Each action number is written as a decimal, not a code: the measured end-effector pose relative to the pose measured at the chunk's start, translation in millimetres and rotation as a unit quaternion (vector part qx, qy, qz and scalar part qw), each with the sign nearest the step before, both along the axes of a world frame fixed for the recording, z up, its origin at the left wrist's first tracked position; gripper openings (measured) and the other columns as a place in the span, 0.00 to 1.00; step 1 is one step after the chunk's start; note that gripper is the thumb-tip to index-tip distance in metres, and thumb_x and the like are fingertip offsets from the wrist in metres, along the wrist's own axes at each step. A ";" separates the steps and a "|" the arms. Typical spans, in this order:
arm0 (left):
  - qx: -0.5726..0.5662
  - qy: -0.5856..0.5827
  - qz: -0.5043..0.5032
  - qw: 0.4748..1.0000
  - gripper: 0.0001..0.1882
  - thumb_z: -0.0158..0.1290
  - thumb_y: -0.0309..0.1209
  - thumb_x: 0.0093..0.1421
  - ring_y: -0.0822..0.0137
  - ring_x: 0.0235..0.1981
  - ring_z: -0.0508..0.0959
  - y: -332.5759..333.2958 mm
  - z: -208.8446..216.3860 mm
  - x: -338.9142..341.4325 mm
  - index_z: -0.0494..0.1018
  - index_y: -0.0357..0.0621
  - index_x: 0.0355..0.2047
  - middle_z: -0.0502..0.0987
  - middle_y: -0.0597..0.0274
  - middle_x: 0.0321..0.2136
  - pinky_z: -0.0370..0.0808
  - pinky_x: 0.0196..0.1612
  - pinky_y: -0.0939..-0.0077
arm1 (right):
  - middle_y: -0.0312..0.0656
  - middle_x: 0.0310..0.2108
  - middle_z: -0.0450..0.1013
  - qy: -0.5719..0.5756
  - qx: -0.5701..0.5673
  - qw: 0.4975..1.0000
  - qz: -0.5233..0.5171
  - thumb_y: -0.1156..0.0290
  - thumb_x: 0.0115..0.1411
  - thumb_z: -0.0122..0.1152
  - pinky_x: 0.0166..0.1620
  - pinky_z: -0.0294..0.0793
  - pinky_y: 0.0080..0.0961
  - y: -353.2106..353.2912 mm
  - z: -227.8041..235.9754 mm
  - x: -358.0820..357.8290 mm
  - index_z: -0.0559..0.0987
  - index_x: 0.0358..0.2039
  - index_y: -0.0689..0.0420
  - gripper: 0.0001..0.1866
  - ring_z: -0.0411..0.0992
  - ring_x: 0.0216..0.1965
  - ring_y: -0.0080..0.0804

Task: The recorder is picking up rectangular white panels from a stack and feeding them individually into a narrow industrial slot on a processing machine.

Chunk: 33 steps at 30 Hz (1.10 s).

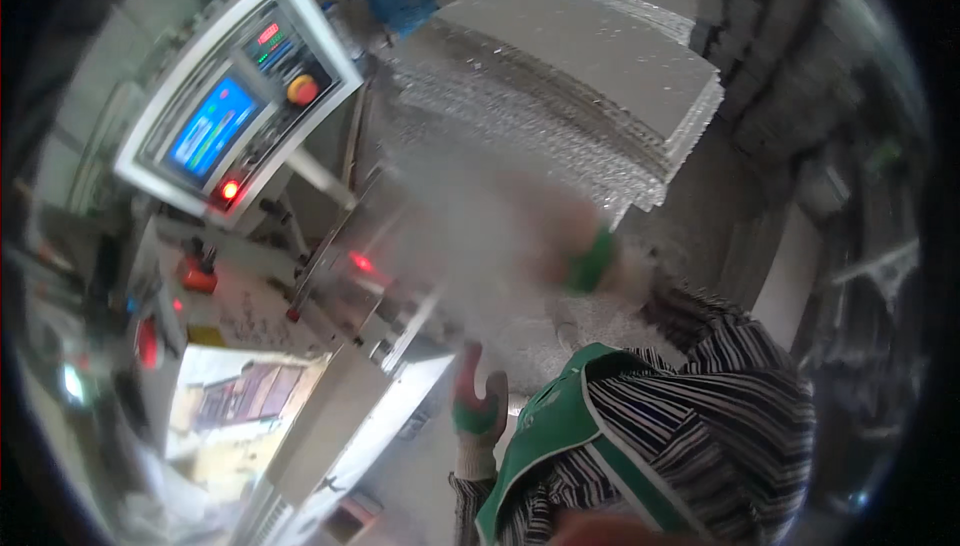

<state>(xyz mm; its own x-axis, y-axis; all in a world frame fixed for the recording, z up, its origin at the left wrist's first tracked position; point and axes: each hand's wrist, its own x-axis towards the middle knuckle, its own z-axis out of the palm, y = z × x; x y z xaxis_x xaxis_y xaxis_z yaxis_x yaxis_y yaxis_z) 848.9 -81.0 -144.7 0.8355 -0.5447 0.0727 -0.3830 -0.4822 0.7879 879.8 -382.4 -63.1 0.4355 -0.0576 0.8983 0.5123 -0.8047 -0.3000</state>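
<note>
A pale grey, sheet-like shape (pixel 460 236) is smeared by motion in front of me; its edges cannot be made out. My right hand (pixel 570 246), in a reddish and green work glove, is at its right side. That hand is blurred too, so whether its fingers grip the shape is unclear. Lower down, my left hand (pixel 480 401) wears a similar glove with a whitish cuff. Its thumb stands apart from the fingers, and nothing shows in the gap. The fingertips come close to the lower end of the blur; contact cannot be told.
Beyond the hands lies a tall stack of grey sheets (pixel 590 46) with glinting edges. At the left, a control panel (pixel 240 96) has a blue screen and a red-and-yellow knob. Below it stands a machine housing (pixel 255 311) with red buttons. A blue object (pixel 402 1) sits behind.
</note>
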 end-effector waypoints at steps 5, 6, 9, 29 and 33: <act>-0.340 0.360 -0.066 0.867 0.26 0.50 0.34 0.72 0.57 0.67 0.68 -77.2 -39.8 51.1 0.63 0.39 0.67 0.67 0.51 0.67 0.67 0.68 0.62 | 0.52 0.62 0.71 0.122 -0.085 0.911 -0.384 0.57 0.63 0.67 0.63 0.71 0.44 -211.6 66.6 -38.1 0.70 0.66 0.53 0.33 0.69 0.64 0.49; -0.337 0.364 -0.080 0.864 0.26 0.50 0.34 0.72 0.57 0.67 0.68 -106.9 -31.3 54.8 0.63 0.39 0.67 0.67 0.51 0.67 0.67 0.68 0.62 | 0.53 0.61 0.72 0.161 -0.093 0.867 -0.462 0.54 0.64 0.65 0.61 0.72 0.43 -259.7 65.0 -45.8 0.72 0.64 0.55 0.32 0.71 0.62 0.50; -0.444 0.504 -0.152 0.725 0.23 0.46 0.22 0.73 0.57 0.67 0.68 -185.3 5.6 69.6 0.64 0.36 0.67 0.67 0.48 0.66 0.66 0.71 0.61 | 0.56 0.53 0.77 0.297 -0.049 0.796 -0.525 0.46 0.64 0.60 0.51 0.79 0.38 -372.8 45.1 -67.8 0.77 0.56 0.60 0.31 0.78 0.51 0.51; -0.573 0.493 -0.082 0.650 0.19 0.51 0.31 0.71 0.51 0.52 0.81 -265.0 72.5 118.0 0.68 0.40 0.60 0.79 0.50 0.53 0.82 0.52 0.56 | 0.55 0.56 0.75 0.300 -0.038 0.921 -0.248 0.71 0.58 0.68 0.60 0.74 0.32 -273.8 29.4 -72.5 0.80 0.49 0.63 0.19 0.73 0.59 0.46; -0.546 0.448 -0.065 0.705 0.19 0.52 0.30 0.70 0.52 0.52 0.80 -185.3 63.5 94.4 0.69 0.38 0.59 0.78 0.51 0.53 0.80 0.55 0.55 | 0.46 0.63 0.71 0.191 0.192 0.959 -0.087 0.87 0.60 0.61 0.60 0.74 0.27 -207.7 31.9 -85.7 0.71 0.64 0.64 0.29 0.72 0.58 0.30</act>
<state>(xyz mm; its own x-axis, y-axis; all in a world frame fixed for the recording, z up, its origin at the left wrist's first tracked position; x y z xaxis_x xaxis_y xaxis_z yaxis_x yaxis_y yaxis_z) 943.3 -266.3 -81.3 0.7607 -0.6488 -0.0174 0.5192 0.5921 0.6163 794.1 -590.1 -31.2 0.6819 -0.4534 0.5740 0.1749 -0.6610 -0.7298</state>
